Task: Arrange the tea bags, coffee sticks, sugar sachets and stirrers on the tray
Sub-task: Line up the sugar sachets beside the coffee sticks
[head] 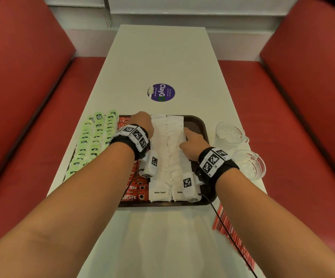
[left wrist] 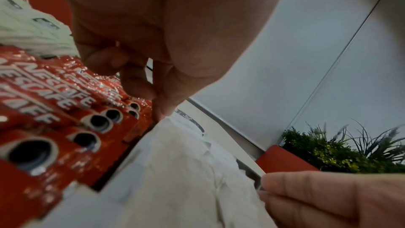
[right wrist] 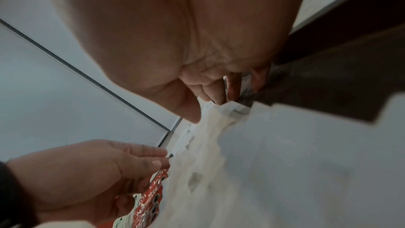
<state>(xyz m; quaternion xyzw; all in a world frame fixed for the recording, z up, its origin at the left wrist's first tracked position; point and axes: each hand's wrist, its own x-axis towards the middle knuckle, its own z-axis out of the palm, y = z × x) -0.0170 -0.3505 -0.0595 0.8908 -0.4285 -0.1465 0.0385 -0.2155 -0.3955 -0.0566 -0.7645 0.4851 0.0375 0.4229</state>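
Both hands work the white sugar sachets from either side: the left hand has fingers bent down, tips touching the seam where the sachets meet the red coffee sticks, while the right hand presses bent fingers against the sachets' right edge; neither clearly encloses a sachet. Two long overlapping rows of sachets fill the middle of the dark brown tray, the nearest printed "White Sugar". Glossy coffee sticks at their 9 o'clock read "NESCAFE". Pale green tea bags lie further toward 9 o'clock. Red-and-white stirrers sit at 5 o'clock off the tray. A purple sticker at 12 o'clock reads "ClayGO".
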